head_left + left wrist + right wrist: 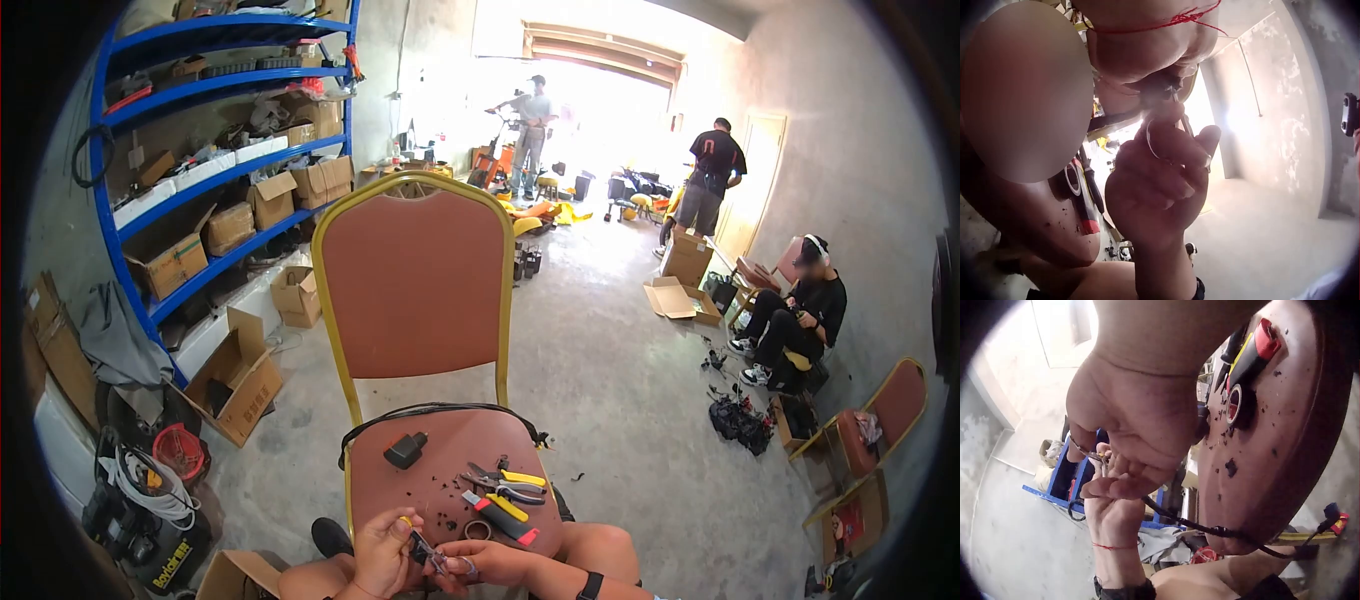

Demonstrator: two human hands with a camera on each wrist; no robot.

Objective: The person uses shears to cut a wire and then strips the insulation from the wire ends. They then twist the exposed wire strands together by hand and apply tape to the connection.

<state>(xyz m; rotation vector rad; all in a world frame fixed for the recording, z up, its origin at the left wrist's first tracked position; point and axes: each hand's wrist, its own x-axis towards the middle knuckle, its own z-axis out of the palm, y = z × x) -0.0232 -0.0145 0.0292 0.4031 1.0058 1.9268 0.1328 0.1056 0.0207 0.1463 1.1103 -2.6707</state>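
Note:
My left hand grips a black cable above my lap, in front of a chair seat. Thumb and fingers of my right hand are curled round small metal scissors. One finger loop shows as a thin ring in the left wrist view. The blades point toward the left hand, where the cable end is mostly hidden by fingers. On the seat lie a black plug adapter, pliers with yellow and black handles, a black-and-red tool, a tape roll and black scraps.
The chair's backrest rises ahead, with a black cable along the seat's rear. Blue shelving with boxes stands left. A compressor-like machine sits lower left. Three people are farther off, one seated person at right.

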